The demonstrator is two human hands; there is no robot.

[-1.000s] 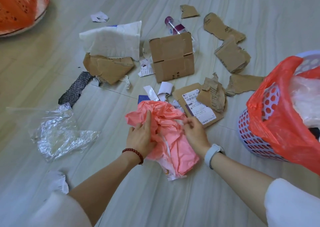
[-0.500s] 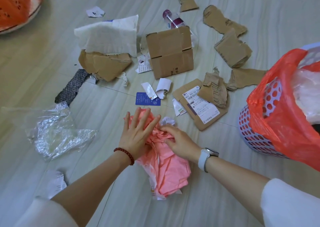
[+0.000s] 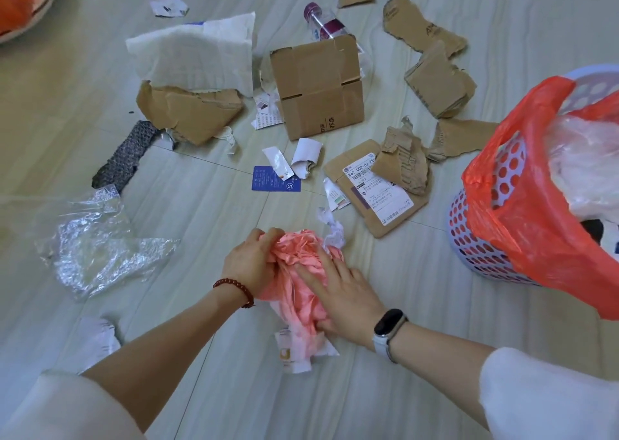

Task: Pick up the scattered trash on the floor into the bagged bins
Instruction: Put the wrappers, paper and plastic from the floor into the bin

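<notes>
While left hand (image 3: 249, 265) grips crumpled pink plastic (image 3: 298, 282) | right hand (image 3: 345, 297) presses flat (fingers straight)

On the floor (image 3: 335, 399), the left hand (image 3: 249, 265) grips the crumpled pink bag (image 3: 298, 272) while the right hand (image 3: 345, 297) presses on it (fingers spread), near the purple bin (image 3: 469, 238) lined with a red bag (image 3: 542, 245).

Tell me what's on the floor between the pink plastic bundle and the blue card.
In the head view, only bare floor tile lies between the pink plastic bundle and the blue card.
</notes>
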